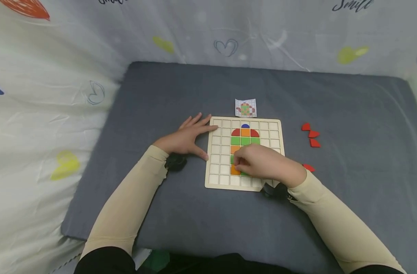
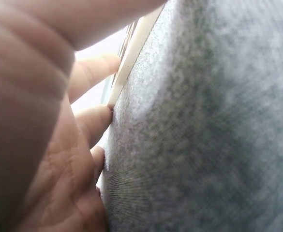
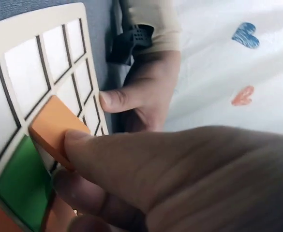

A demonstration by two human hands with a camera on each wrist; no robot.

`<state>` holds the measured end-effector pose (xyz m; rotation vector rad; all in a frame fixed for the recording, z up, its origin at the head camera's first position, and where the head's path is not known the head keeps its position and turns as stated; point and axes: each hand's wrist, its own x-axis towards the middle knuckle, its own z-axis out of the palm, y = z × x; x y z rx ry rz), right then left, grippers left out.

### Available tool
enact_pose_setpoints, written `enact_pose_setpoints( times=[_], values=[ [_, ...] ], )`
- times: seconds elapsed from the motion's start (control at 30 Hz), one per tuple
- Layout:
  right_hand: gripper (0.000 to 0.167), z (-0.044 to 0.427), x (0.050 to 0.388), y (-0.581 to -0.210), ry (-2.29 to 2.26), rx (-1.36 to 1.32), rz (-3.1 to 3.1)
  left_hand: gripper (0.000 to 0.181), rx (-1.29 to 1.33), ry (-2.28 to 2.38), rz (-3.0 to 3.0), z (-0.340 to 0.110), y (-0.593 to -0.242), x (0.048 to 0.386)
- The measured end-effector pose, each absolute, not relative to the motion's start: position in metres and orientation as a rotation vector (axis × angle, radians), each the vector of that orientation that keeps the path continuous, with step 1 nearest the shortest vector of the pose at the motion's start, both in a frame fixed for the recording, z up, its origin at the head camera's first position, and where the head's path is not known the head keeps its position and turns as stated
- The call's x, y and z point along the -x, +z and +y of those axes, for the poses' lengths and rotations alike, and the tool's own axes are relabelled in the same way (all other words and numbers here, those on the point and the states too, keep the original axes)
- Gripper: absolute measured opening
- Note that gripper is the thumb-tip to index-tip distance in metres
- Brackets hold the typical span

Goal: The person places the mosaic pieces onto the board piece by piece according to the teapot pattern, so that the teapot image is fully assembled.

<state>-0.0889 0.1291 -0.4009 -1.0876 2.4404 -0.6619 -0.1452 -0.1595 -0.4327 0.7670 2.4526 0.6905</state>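
Observation:
A wooden grid board lies on the grey table, with green, orange, red and blue pieces in its middle cells. The left hand spreads its fingers against the board's left edge; in the left wrist view its fingertips touch the board's rim. Over the lower middle cells, the right hand pinches an orange square between thumb and fingers. That square looks tilted at its cell in the right wrist view, beside a green square. The right hand hides several cells in the head view.
A small printed picture card lies just beyond the board's top edge. Several red pieces are scattered on the table right of the board, one partly behind the right wrist. Patterned cloth hangs behind and at the left.

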Motion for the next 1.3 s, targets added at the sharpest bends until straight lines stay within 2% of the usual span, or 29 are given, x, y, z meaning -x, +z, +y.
enact_pose_setpoints(
  times=[0.57,0.77,1.0,1.3],
  values=[
    [0.012,0.138,0.093,-0.4,-0.66,1.129,2.515,0.111,-0.762,0.701,2.463,-0.16,-0.432,0.144],
    [0.004,0.184,0.118,-0.385,-0.708,0.873,2.664,0.112,-0.752,0.689,2.468,-0.159,-0.432,0.144],
    [0.018,0.246,0.144,-0.381,-0.715,0.439,2.767,0.112,-0.757,0.667,2.473,-0.161,-0.428,0.148],
    [0.03,0.284,0.16,-0.402,-0.596,0.426,2.816,0.112,-0.766,0.691,2.464,-0.161,-0.433,0.147]
  ],
)
